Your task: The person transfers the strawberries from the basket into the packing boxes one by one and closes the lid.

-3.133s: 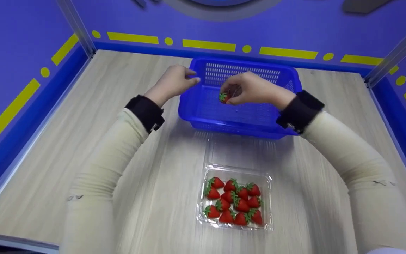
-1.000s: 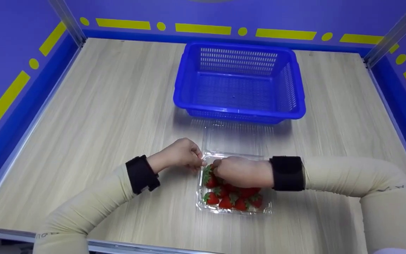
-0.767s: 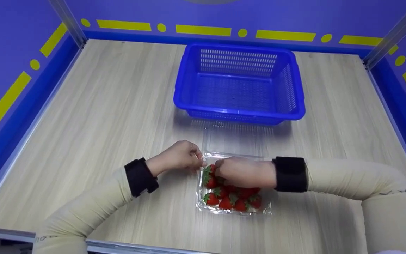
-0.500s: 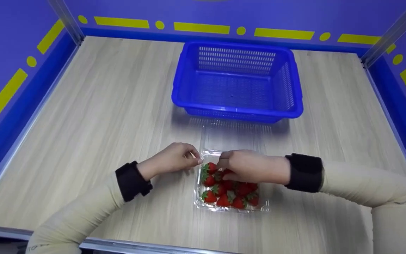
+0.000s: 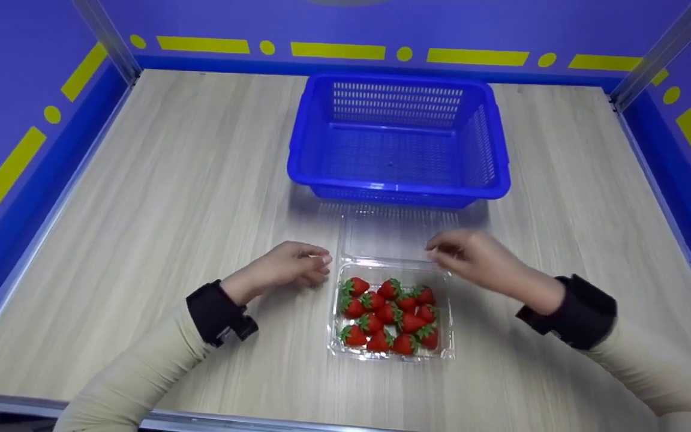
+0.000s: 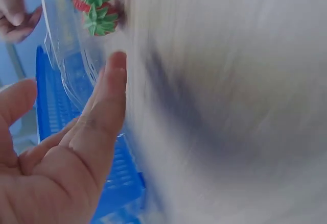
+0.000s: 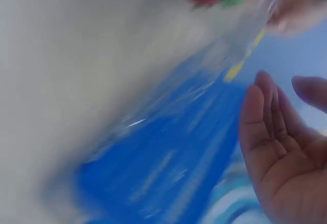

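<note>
Several red strawberries with green leafy tops lie in rows inside a clear plastic clamshell box. The box's see-through lid is folded back flat toward the basket. My left hand is just left of the box's upper left corner, fingers relaxed and holding nothing. In the left wrist view its straight fingers point toward the green leaves. My right hand hovers near the box's upper right corner, over the lid's right side. Its fingers are loosely bent around nothing, and in the right wrist view the palm is bare.
A blue plastic basket with slotted walls stands behind the box, with nothing inside. Blue panels with yellow dashes wall off the back and both sides of the wooden table. A metal edge runs along the front.
Earlier my right hand held a strawberry over the basket, then reached into the box. Now it has let go and lifted away to the right. My left hand has drawn slightly left from the box.
</note>
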Action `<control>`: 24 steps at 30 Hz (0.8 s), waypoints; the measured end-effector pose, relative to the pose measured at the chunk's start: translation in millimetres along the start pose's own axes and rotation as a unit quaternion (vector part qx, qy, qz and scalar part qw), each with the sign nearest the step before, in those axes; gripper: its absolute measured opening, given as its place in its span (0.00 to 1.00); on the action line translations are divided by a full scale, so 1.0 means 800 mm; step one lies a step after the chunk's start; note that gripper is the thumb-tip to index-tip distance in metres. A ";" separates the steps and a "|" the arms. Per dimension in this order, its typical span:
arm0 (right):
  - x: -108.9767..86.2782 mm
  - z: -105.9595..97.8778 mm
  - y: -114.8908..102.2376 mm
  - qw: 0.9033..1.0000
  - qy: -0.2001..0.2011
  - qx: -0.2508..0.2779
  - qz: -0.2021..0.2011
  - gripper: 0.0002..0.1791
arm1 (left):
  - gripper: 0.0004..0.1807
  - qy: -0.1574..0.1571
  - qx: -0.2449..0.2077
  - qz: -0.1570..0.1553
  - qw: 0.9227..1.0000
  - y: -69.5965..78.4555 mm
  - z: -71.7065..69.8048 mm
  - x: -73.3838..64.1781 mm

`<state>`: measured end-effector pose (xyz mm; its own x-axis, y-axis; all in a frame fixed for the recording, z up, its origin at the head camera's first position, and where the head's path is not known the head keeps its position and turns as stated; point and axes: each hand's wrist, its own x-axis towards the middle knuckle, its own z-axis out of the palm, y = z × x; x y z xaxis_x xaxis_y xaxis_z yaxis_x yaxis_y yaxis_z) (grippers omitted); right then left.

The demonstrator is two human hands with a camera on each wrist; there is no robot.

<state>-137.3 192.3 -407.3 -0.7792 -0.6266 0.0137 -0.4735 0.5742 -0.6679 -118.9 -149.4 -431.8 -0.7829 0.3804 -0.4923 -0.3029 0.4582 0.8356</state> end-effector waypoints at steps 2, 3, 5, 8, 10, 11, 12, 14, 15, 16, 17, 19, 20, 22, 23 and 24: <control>-0.006 -0.008 0.020 0.995 0.013 0.066 0.068 0.13 | 0.30 -0.009 -0.058 -0.013 0.998 -0.001 -0.002 0.007; -0.010 -0.010 0.029 0.990 0.013 0.101 0.101 0.15 | 0.30 -0.013 -0.086 -0.020 0.996 -0.002 -0.003 0.010; -0.016 -0.010 0.047 0.973 0.004 0.173 0.153 0.20 | 0.29 -0.018 -0.150 -0.039 0.988 -0.003 -0.002 0.017; -0.020 -0.002 0.068 0.935 -0.031 0.289 0.204 0.28 | 0.26 -0.025 -0.240 -0.059 0.969 -0.004 0.002 0.031; -0.018 0.005 0.077 0.906 -0.053 0.355 0.223 0.32 | 0.25 -0.029 -0.284 -0.067 0.956 -0.005 0.006 0.039; -0.015 0.009 0.080 0.892 -0.062 0.384 0.230 0.34 | 0.25 -0.031 -0.301 -0.070 0.951 -0.006 0.008 0.041; -0.011 0.012 0.082 0.878 -0.069 0.409 0.237 0.35 | 0.25 -0.033 -0.313 -0.070 0.946 -0.007 0.009 0.044; -0.005 0.016 0.085 0.855 -0.079 0.451 0.242 0.36 | 0.26 -0.033 -0.330 -0.069 0.941 -0.010 0.014 0.048; -0.003 0.018 0.086 0.846 -0.080 0.467 0.243 0.37 | 0.25 -0.033 -0.334 -0.067 0.940 -0.011 0.016 0.050; 0.000 0.019 0.086 0.837 -0.082 0.483 0.243 0.37 | 0.25 -0.033 -0.338 -0.063 0.938 -0.012 0.018 0.052; 0.001 0.019 0.087 0.830 -0.083 0.495 0.242 0.37 | 0.25 -0.034 -0.343 -0.060 0.937 -0.013 0.020 0.053; 0.003 0.021 0.088 0.813 -0.081 0.523 0.240 0.37 | 0.25 -0.036 -0.351 -0.053 0.934 -0.015 0.022 0.056; 0.004 0.022 0.089 0.805 -0.079 0.536 0.240 0.37 | 0.24 -0.038 -0.356 -0.051 0.932 -0.015 0.023 0.057; 0.004 0.024 0.089 0.787 -0.073 0.563 0.241 0.36 | 0.24 -0.041 -0.369 -0.047 0.927 -0.015 0.023 0.057; 0.003 0.025 0.089 0.778 -0.070 0.575 0.241 0.37 | 0.24 -0.044 -0.375 -0.045 0.925 -0.015 0.024 0.057; 0.001 0.025 0.088 0.769 -0.068 0.588 0.242 0.37 | 0.24 -0.046 -0.380 -0.044 0.923 -0.015 0.024 0.057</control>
<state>-163.4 221.5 -469.6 -0.6599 -0.5842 -0.4725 0.6192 -0.0666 -0.7824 -140.5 -122.1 -468.7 -0.6985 0.4517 -0.5551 -0.6837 -0.1918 0.7041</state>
